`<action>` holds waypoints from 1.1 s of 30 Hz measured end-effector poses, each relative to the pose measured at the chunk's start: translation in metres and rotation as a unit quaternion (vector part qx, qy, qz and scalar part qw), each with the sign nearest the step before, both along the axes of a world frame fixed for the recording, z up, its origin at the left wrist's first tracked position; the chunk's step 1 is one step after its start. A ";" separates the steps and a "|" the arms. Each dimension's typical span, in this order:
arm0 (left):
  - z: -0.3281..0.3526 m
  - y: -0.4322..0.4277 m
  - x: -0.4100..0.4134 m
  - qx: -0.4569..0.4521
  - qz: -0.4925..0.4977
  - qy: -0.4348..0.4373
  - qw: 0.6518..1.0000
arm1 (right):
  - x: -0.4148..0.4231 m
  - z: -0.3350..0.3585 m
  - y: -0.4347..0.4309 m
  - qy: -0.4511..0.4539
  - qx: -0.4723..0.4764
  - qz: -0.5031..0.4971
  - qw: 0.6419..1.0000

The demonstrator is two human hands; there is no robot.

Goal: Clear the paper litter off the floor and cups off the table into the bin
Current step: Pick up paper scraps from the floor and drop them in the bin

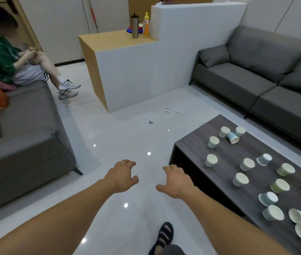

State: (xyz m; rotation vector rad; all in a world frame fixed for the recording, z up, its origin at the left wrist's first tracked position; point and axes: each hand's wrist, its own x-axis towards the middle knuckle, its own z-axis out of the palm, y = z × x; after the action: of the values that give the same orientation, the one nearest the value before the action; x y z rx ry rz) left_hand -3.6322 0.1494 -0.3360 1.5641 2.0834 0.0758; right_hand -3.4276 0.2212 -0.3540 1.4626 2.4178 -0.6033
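Paper cups (211, 160) on the dark table (235, 153) seem empty; several lie tipped.

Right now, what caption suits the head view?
Left hand and right hand, both empty, hover above the floor; paper cups dot the coffee table, paper scraps lie beyond.

Glossy white tile floor (120, 137) — matt dark wood-grain table (197, 142), paper cups (211, 160), grey cloth sofa (256, 74).
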 end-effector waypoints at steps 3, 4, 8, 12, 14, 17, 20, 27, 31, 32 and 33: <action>-0.002 0.070 -0.024 0.006 -0.003 0.003 1.000 | -0.022 -0.008 0.069 -0.013 -0.006 0.014 1.000; -0.001 0.092 -0.032 0.009 0.001 0.002 1.000 | -0.029 -0.010 0.093 -0.013 -0.007 0.017 1.000; 0.009 0.175 -0.066 -0.002 0.019 0.004 1.000 | -0.064 0.000 0.188 -0.007 -0.010 0.032 0.999; 0.010 0.249 -0.097 0.009 0.045 0.001 0.999 | -0.097 0.011 0.274 0.004 0.005 0.049 0.999; 0.007 0.278 -0.110 -0.001 0.043 -0.011 0.999 | -0.113 0.012 0.311 -0.004 0.003 0.046 0.999; -0.004 0.325 -0.141 -0.025 0.037 -0.020 0.999 | -0.143 0.003 0.363 -0.015 -0.009 0.048 0.999; -0.012 0.390 -0.183 -0.024 0.034 -0.022 0.999 | -0.180 -0.005 0.422 -0.026 -0.008 0.040 0.999; -0.005 0.548 -0.268 -0.011 -0.038 -0.002 0.999 | -0.263 -0.001 0.548 -0.027 0.007 -0.009 1.000; -0.002 0.630 -0.305 -0.024 -0.068 0.016 0.997 | -0.299 -0.003 0.613 -0.011 0.000 -0.031 0.999; -0.004 0.648 -0.312 -0.032 -0.079 0.023 0.996 | -0.305 -0.006 0.628 -0.011 -0.005 -0.033 0.999; -0.007 0.668 -0.317 -0.040 -0.090 0.030 0.995 | -0.311 -0.010 0.646 -0.008 -0.008 -0.036 0.999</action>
State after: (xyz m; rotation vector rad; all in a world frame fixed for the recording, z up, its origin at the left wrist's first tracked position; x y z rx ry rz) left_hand -3.9491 0.8174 -0.3425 1.7176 1.9550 -0.1189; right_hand -3.7382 0.8669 -0.3640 1.5479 2.3527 -0.6223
